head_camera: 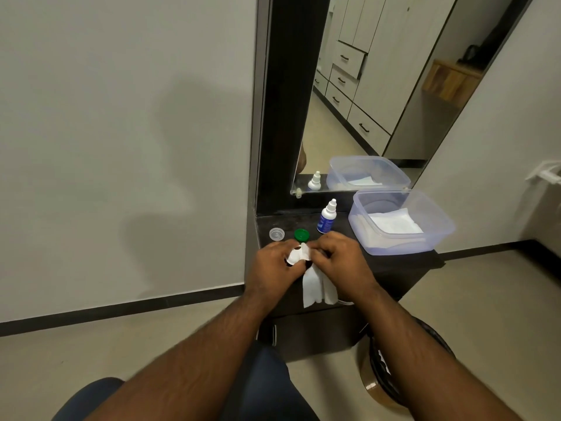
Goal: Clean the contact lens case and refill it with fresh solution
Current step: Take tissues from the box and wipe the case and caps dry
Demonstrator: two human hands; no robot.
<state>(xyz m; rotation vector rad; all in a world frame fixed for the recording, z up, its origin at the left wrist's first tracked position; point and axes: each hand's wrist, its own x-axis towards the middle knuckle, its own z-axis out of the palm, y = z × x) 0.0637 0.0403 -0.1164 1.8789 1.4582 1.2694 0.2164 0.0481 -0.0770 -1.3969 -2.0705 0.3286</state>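
Note:
My left hand [273, 265] grips the white contact lens case [294, 256] above the front of the dark dresser top [403, 262]. My right hand [340, 256] presses a white tissue [315, 287] against the case; the tissue's loose end hangs down below both hands. A green cap [301, 235] and a clear cap [277, 234] lie on the dresser top just behind my left hand. The small solution bottle [326, 216], white with a blue label, stands upright behind my right hand.
A clear plastic tub [400, 221] holding folded tissues sits at the right of the dresser top. A mirror [379, 86] rises behind it. A round bin [403, 363] stands on the floor below right. My knees are at the bottom.

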